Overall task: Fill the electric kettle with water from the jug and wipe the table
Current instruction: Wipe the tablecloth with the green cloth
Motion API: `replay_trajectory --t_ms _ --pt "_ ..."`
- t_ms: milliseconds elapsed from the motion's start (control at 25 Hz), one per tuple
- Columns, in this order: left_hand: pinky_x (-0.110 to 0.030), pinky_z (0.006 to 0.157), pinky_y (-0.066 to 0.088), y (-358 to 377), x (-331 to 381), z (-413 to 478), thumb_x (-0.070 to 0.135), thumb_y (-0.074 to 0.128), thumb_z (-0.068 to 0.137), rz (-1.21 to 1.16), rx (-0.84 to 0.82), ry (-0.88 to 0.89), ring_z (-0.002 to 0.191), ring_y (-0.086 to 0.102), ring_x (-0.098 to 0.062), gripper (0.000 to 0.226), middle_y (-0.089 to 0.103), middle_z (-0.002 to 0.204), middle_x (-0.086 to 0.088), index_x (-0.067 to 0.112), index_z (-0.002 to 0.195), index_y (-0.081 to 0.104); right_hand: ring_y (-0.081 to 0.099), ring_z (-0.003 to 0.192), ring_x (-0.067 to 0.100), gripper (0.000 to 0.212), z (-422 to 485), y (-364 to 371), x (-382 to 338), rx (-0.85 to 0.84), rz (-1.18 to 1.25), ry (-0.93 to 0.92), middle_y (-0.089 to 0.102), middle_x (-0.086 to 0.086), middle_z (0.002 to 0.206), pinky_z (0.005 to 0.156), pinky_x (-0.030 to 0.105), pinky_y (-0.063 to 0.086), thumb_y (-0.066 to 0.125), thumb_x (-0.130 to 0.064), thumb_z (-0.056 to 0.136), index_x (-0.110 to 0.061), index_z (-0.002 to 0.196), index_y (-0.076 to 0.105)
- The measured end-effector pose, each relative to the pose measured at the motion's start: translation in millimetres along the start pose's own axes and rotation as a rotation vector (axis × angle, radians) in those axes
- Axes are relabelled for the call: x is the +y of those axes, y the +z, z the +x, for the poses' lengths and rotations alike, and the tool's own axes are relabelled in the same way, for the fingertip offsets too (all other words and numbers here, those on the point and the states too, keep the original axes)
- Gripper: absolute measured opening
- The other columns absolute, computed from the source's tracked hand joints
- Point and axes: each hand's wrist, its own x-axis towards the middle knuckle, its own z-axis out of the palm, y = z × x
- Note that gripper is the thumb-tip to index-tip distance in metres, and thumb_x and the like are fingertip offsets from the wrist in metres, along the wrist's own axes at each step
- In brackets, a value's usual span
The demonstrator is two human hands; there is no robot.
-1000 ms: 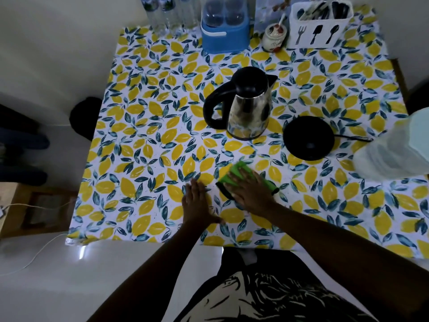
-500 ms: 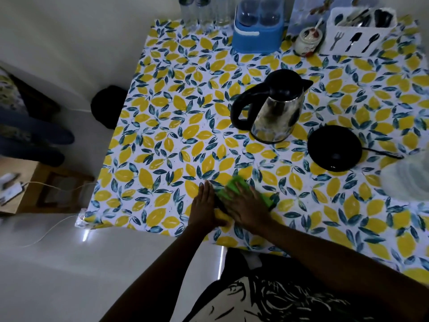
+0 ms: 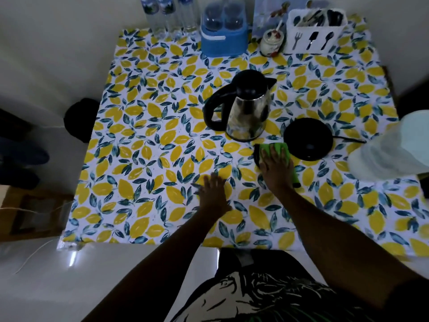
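A steel electric kettle (image 3: 246,112) with a black lid and handle stands off its base in the middle of the lemon-print table (image 3: 144,145). Its round black base (image 3: 308,138) lies to the right. My right hand (image 3: 276,168) presses flat on a green cloth (image 3: 274,148) just in front of the kettle and beside the base. My left hand (image 3: 213,196) rests flat on the tablecloth, fingers spread, holding nothing. A pale translucent jug (image 3: 392,149) shows at the right edge.
Along the back edge stand water bottles (image 3: 164,15), a blue holder with glasses (image 3: 222,36), a small jar (image 3: 271,43) and a white cutlery caddy (image 3: 315,31). The base's cord (image 3: 348,139) runs right. A black stool (image 3: 81,119) sits left of the table.
My right hand slid the green cloth away from me and to the right, up to the kettle base. My left hand stayed flat near the front and is now apart from the cloth.
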Motion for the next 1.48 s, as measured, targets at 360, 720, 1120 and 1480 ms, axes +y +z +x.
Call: replay_trajectory --t_ms 360,720,1120,1480 --pt "-0.062 0.117 0.006 22.0 35.9 10.9 0.061 0.075 0.068 0.107 -0.084 0.232 0.146 -0.024 -0.039 0.134 -0.031 0.157 -0.014 0.013 0.151 -0.018 -0.001 0.151 0.03 0.054 -30.6 -11.3 58.8 0.008 0.046 0.219 0.008 -0.004 0.165 0.118 0.058 0.012 0.032 -0.045 0.102 -0.036 0.153 0.015" --pt "-0.061 0.117 0.006 25.1 43.8 8.8 0.066 0.076 0.061 0.118 -0.078 0.183 0.146 -0.025 -0.037 0.141 -0.032 0.157 -0.012 0.014 0.15 -0.02 0.012 0.149 0.037 0.056 -120.0 30.5 66.3 -0.1 -0.135 -0.492 0.024 0.006 0.161 0.115 0.06 0.026 0.035 -0.043 0.099 -0.029 0.152 0.022" --pt "-0.061 0.118 0.006 26.0 48.4 9.2 0.062 0.08 0.059 0.117 -0.075 0.143 0.146 -0.023 -0.036 0.143 -0.03 0.158 -0.011 0.014 0.151 -0.019 0.004 0.151 0.034 0.054 -41.1 -15.8 139.7 0.05 -0.033 0.111 0.014 0.002 0.164 0.118 0.056 0.015 0.037 -0.038 0.101 -0.032 0.153 0.022" --pt "-0.053 0.12 0.006 39.5 33.7 -3.8 0.068 0.077 0.056 -0.03 0.065 0.114 0.148 -0.019 -0.032 0.144 -0.024 0.16 -0.011 0.013 0.151 -0.017 -0.001 0.15 0.03 0.054 -87.9 25.1 88.0 -0.166 -0.213 -0.618 0.009 -0.005 0.162 0.12 0.058 0.011 0.026 -0.05 0.1 -0.04 0.151 0.014"
